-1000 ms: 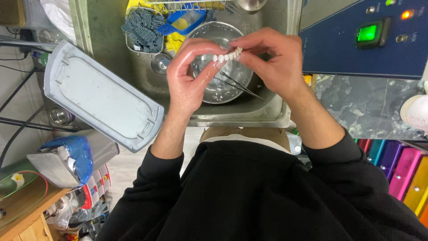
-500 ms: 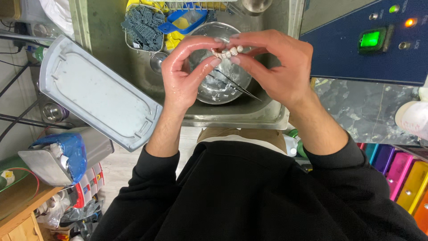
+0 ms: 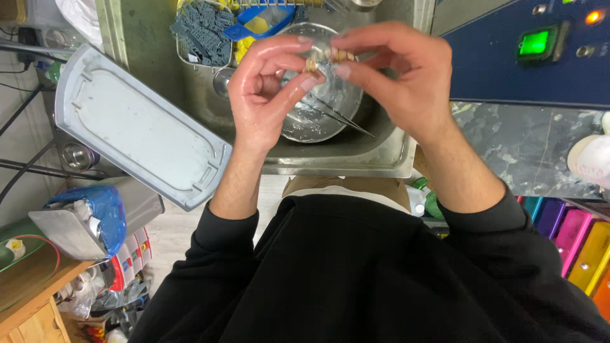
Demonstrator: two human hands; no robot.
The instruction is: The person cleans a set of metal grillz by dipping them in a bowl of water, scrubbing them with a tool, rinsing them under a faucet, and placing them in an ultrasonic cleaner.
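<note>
Pinching a small brass-coloured metal fitting (image 3: 312,64) between fingertips of left hand (image 3: 267,89) and right hand (image 3: 397,79), fingers curled tight, directly above round glass bowl (image 3: 324,117) in steel sink (image 3: 356,155), left hand sitting at nine o'clock of the fitting.

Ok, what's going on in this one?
A person in a black top stands at a metal sink. Both hands are raised over it: the left hand and the right hand pinch a small brass-coloured piece between their fingertips. Exactly what it is cannot be told. Below the hands, a round metal bowl sits in the sink with thin tweezers lying across it. A grey plastic lid rests on the sink's left edge.
</note>
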